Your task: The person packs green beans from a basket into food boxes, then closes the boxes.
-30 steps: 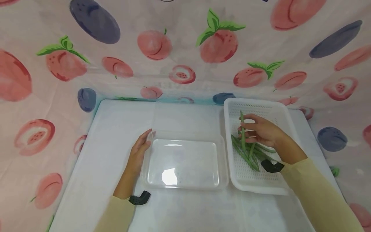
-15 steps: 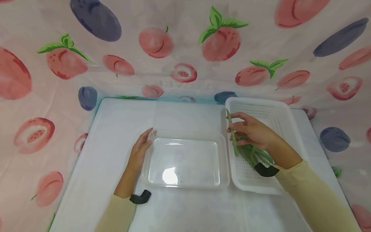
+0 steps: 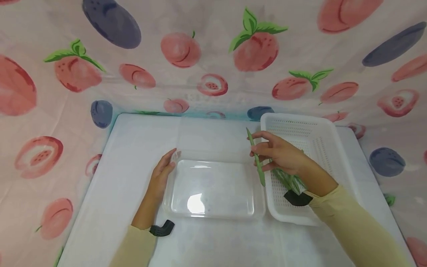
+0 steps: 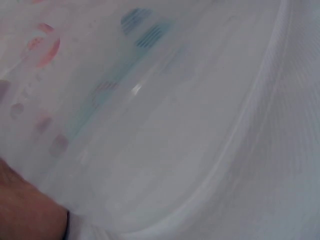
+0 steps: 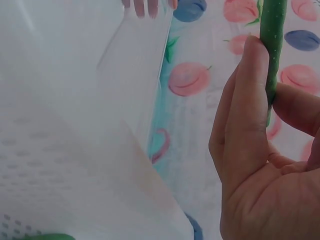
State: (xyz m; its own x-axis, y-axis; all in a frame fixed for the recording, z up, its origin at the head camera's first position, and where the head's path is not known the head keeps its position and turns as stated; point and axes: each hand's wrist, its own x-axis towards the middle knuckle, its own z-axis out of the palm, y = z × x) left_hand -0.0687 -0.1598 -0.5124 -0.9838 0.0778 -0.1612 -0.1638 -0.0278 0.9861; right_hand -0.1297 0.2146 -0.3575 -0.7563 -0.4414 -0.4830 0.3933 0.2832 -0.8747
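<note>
Right forearm, in a pale yellow sleeve, reached in from the lower right, crossing over the white perforated basket (image 3: 320, 141). Right hand (image 3: 280, 154) was raised above the basket's left edge, fingers curled. It pinched a single green bean (image 3: 256, 157) between thumb and fingertips; the right wrist view showed the thumb (image 5: 250, 90) pressed along the pod. Bean stood roughly upright, slightly tilted, held over the gap between the basket and the clear plastic tray (image 3: 213, 189), its lower end just above the tray's right rim.

Left forearm lay along the table (image 3: 126, 148) from the lower left, a black band at the wrist. Left hand (image 3: 161, 172) rested against the tray's left rim, fingers mostly straight and relaxed, fingertips touching the near-left corner wall; nothing gripped. Left wrist view showed only blurred clear plastic close up.

More green beans (image 3: 287, 180) lay in a loose bunch on the basket floor, partly hidden under the right wrist. Tray and basket sat side by side, nearly touching. Fruit-print cloth (image 3: 213, 55) draped behind and around the table.
</note>
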